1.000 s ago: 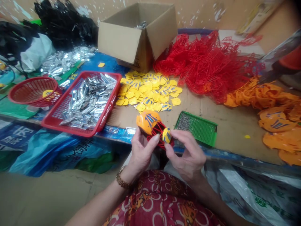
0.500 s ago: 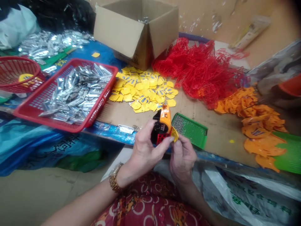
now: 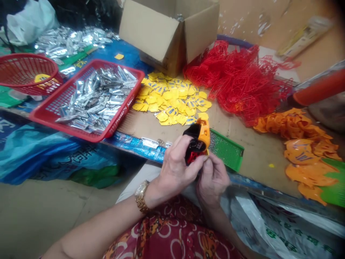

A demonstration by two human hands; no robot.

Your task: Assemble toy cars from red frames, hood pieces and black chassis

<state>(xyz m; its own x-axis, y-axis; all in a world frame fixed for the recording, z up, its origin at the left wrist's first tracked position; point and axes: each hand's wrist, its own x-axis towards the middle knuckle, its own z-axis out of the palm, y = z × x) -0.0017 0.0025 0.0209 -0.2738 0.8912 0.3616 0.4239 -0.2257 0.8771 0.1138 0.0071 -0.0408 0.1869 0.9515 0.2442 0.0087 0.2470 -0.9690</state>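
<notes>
Both hands meet just in front of the table's near edge around a small toy part (image 3: 198, 141) with an orange shell, a black inside and a red frame. My left hand (image 3: 176, 169), with a gold watch on its wrist, wraps round the toy's left side, thumb pressed on the red frame. My right hand (image 3: 212, 178) is closed under the toy's lower right, fingers pinched against it; the small yellow piece it held is hidden.
A red tray (image 3: 43, 117) of silver pieces, a round red basket (image 3: 25, 68), a cardboard box (image 3: 168, 32), a heap of yellow plates (image 3: 172, 100), tangled red frames (image 3: 242, 79), orange shells (image 3: 304, 144) and a green tray (image 3: 229, 153) lie on the table.
The toy was turned from shell-up to on its side, showing the black inside. My right hand closed in under it and the yellow piece went out of sight.
</notes>
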